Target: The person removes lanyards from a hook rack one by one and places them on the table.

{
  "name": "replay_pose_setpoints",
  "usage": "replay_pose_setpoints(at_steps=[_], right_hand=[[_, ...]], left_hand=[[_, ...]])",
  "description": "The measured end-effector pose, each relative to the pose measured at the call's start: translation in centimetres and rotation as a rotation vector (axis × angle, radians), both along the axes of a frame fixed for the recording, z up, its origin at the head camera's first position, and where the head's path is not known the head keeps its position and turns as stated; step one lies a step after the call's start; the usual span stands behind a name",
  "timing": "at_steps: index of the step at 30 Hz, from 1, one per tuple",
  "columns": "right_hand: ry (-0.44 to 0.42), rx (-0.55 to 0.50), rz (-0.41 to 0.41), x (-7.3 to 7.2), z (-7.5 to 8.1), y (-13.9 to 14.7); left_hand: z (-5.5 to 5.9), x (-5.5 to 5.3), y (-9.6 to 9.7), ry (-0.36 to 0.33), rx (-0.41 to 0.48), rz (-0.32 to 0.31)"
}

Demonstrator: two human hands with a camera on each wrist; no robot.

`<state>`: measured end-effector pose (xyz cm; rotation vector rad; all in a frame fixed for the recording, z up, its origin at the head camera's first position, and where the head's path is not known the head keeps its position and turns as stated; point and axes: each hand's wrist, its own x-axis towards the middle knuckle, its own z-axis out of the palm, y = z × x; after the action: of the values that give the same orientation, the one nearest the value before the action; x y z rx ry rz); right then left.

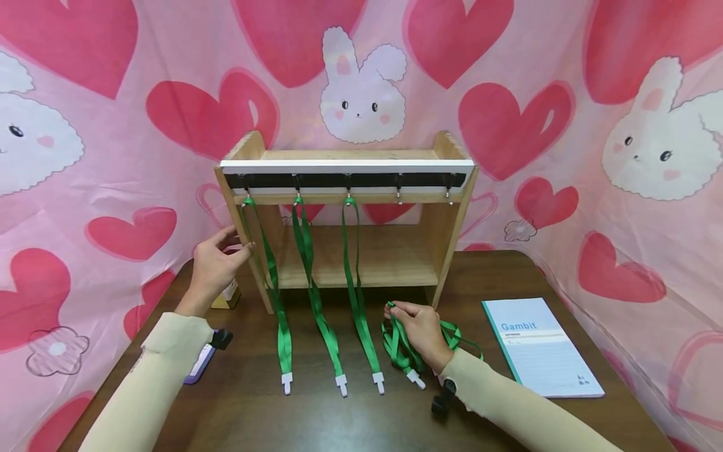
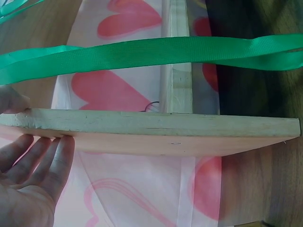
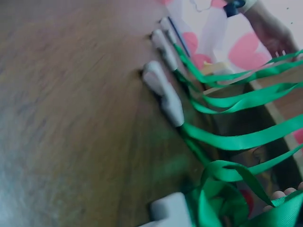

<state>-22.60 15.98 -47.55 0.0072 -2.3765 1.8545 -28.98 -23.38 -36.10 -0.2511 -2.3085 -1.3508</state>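
Note:
A small wooden shelf (image 1: 350, 257) stands on the table with a row of metal hooks along its front. Three green lanyards with white clips hang from the left hooks: the leftmost lanyard (image 1: 271, 263), a middle lanyard (image 1: 307, 251) and another lanyard (image 1: 351, 285). My left hand (image 1: 211, 267) holds the shelf's left side panel (image 2: 165, 124), thumb on one face and fingers on the other. Low in front of the shelf's right side, my right hand (image 1: 422, 329) pinches a green lanyard (image 1: 396, 342), whose white clip (image 1: 416, 379) lies by the table.
More green lanyard (image 1: 452, 333) lies bunched behind my right hand. Two bare hooks (image 1: 449, 196) are at the right end of the row. A notebook (image 1: 545, 345) lies at right. A purple-edged object (image 1: 199, 367) and a small box (image 1: 227, 296) are near my left arm.

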Motion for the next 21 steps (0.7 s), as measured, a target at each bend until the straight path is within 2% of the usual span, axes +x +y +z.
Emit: replay_pose_setpoints(at_steps=[6, 12, 21], right_hand=[[-0.03, 0.067, -0.016, -0.5, -0.8, 0.2], [0.005, 0.177, -0.034, -0.2, -1.6, 0.3], [0.016, 0.189, -0.017, -0.1, -1.6, 0.2]], left_hand=[[0.0, 0.3, 0.0, -0.009, 0.002, 0.002], [0.1, 0.3, 0.0, -0.011, 0.008, -0.005], [0.4, 0.2, 0.1, -0.016, 0.021, -0.012]])
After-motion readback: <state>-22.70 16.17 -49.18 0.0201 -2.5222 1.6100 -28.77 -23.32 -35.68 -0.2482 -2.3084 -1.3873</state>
